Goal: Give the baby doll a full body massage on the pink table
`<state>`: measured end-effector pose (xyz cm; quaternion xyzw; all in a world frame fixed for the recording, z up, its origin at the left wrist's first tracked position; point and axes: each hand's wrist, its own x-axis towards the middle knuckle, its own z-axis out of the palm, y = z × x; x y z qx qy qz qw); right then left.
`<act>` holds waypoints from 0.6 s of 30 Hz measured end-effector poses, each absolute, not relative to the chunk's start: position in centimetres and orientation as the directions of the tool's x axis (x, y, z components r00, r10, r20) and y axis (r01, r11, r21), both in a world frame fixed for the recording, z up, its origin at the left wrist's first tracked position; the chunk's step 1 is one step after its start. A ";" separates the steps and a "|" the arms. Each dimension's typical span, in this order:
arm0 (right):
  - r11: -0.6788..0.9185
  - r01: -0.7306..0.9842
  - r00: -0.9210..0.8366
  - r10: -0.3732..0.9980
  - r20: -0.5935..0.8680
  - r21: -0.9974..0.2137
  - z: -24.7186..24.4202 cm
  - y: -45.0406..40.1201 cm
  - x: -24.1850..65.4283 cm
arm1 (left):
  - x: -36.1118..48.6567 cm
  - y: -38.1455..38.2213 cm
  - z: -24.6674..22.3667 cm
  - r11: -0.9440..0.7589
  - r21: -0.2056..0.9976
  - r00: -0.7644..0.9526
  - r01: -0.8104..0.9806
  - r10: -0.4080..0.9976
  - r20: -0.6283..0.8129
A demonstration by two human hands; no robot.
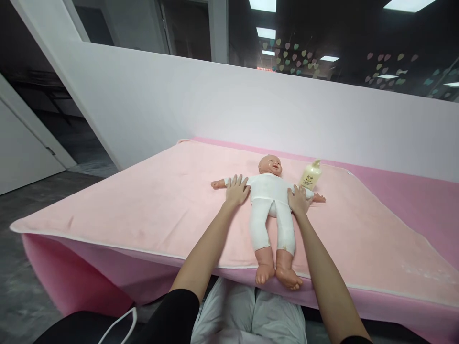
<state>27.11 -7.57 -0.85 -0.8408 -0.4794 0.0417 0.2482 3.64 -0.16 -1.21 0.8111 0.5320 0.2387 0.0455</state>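
Observation:
A baby doll [271, 191] with a white cloth body lies on its back on the pink blanket [150, 200]. Its head points to the far side, and its bare feet reach over the near edge. My left hand [236, 191] rests flat on the doll's arm at the left, fingers stretched out. On the other side, my right hand [299, 201] lies over the doll's arm near its body, with the fingers apart. A pale yellow pump bottle [310, 177] is just beyond my right hand, leaning slightly; its lower end is partly hidden.
Beneath the blanket is a pink cover [423, 196] that hangs down at the front. A white low wall [251, 105] runs behind the table, with dark glass [340, 38] above it. A white door [28, 138] stands at the far left. A white cable [122, 325] shows at the lower left.

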 end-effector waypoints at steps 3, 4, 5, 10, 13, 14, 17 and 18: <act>-0.407 0.771 0.565 0.791 0.233 -0.489 -1.0 -7.9 26.9 | 2.5 -0.5 -1.3 -0.379 0.292 0.259 0.878 0.890 0.376; -0.399 0.766 0.574 0.777 0.257 -0.504 -1.0 -8.0 26.9 | 2.2 -0.6 -1.2 -0.367 0.291 0.246 0.883 0.892 0.380; -0.395 0.754 0.592 0.756 0.281 -0.525 -1.0 -8.1 26.9 | 2.0 -0.7 -1.1 -0.358 0.295 0.236 0.886 0.895 0.379; -0.314 0.572 0.763 0.544 0.349 -0.758 -0.6 -8.5 27.9 | 2.0 -1.1 0.0 -0.250 0.457 0.027 0.853 0.897 0.440; -0.240 0.308 0.904 0.377 0.204 -0.921 -0.4 -8.1 29.0 | 3.1 -1.4 0.6 -0.322 0.645 -0.109 0.693 0.837 0.536; -0.188 0.190 0.929 0.352 0.115 -0.963 -0.4 -7.8 29.3 | 3.8 -1.6 0.6 -0.372 0.702 -0.103 0.608 0.839 0.534; 0.014 -0.146 0.898 0.421 -0.127 -0.989 -0.7 -7.1 29.7 | 6.4 -2.1 0.1 -0.316 0.879 -0.068 0.357 0.930 0.361; 0.055 -0.222 0.874 0.455 -0.173 -0.974 -0.8 -6.9 29.6 | 7.2 -2.3 -0.2 -0.241 0.922 -0.080 0.302 0.958 0.277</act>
